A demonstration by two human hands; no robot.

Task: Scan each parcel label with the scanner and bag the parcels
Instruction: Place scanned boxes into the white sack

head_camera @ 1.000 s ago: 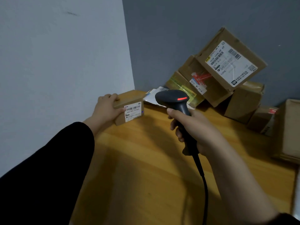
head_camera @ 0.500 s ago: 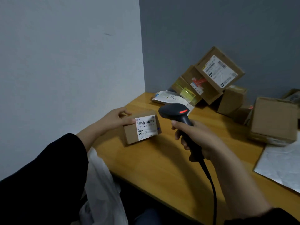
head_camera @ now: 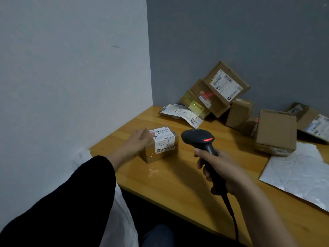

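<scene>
Left hand (head_camera: 140,139) holding small labelled parcel (head_camera: 161,145) on wooden table (head_camera: 178,179), right hand (head_camera: 224,168) gripping black scanner (head_camera: 199,138)

A small cardboard parcel (head_camera: 160,148) sits left of centre on the wooden table (head_camera: 178,184), its white barcode label wrapped from the top down the front face; the left hand (head_camera: 137,141) grips its left side. Just right of it, the right hand (head_camera: 224,172) holds a black barcode scanner (head_camera: 199,138) by the handle, a red light on its head, its cable trailing down. More cardboard parcels (head_camera: 226,84) lean piled in the upper right. A white bag (head_camera: 122,211) hangs at lower left.
</scene>
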